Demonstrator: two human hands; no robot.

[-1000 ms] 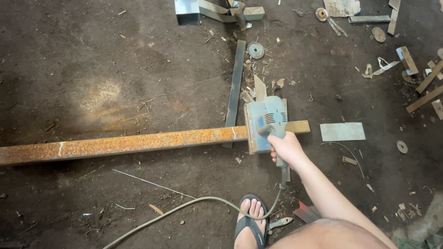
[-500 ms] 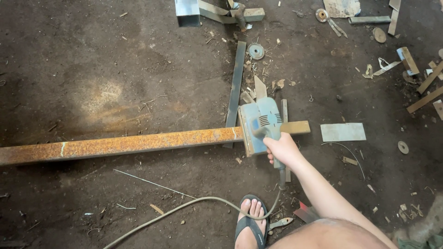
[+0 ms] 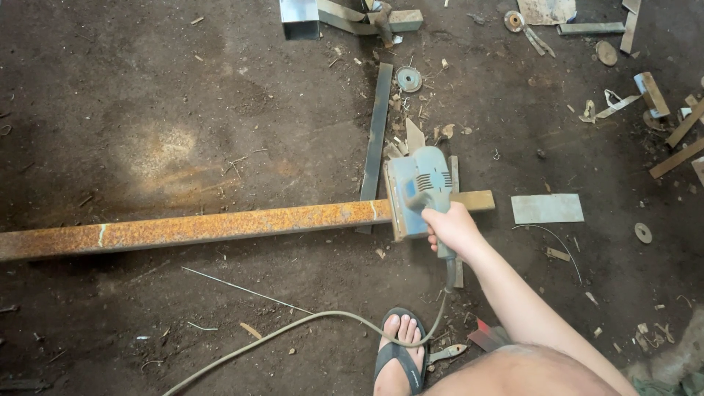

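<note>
While right hand (image 3: pixel 451 229) grips sander (image 3: pixel 414 187), atop rusty beam (image 3: pixel 220 226)

Dim, even light; sharp, soft shadows, no glare

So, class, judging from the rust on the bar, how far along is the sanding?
Done: very little; only the short end past the sander looks duller and less orange. In hand: the right hand holds the grey-blue sander by its handle, pad flat on the rusty steel bar near its right end. Left: nearly the whole bar to the left is bright orange rust. The left hand is out of view.
</note>
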